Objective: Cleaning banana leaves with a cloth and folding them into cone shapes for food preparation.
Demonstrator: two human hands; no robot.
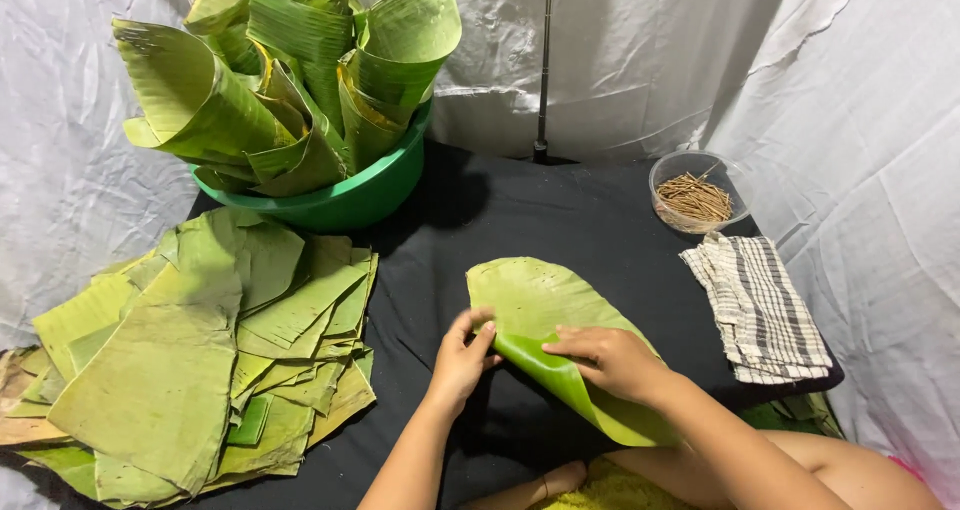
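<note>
Head view, looking down on a black cloth (560, 220) spread over the work surface

Leaf (540, 310): one green banana leaf piece lies near the front centre of the cloth, its near edge curled up and over, glossy brighter side showing in the fold

Left hand (462, 355): at the leaf's left edge, fingers bent, thumb and fingertips pinching the folded edge; hand partly closed on the leaf

Right hand (610, 358): palm down on top of the fold, fingers spread only a little and pressing flat on the leaf; not wrapped round it

Stack (200, 360): flat cut leaf pieces heaped at the left, overhanging the cloth's left side, well apart from the hands

Basin (350, 200): green, at the back left, just behind the stack, filled with leaf pieces rolled into cones (290, 80) standing upright

Bowl (695, 195): clear, back right, holds thin brown sticks

Towel (757, 305): checked, folded, just in front of the bowl at the right edge

White sheeting (820, 90) hangs behind and at both sides
</note>
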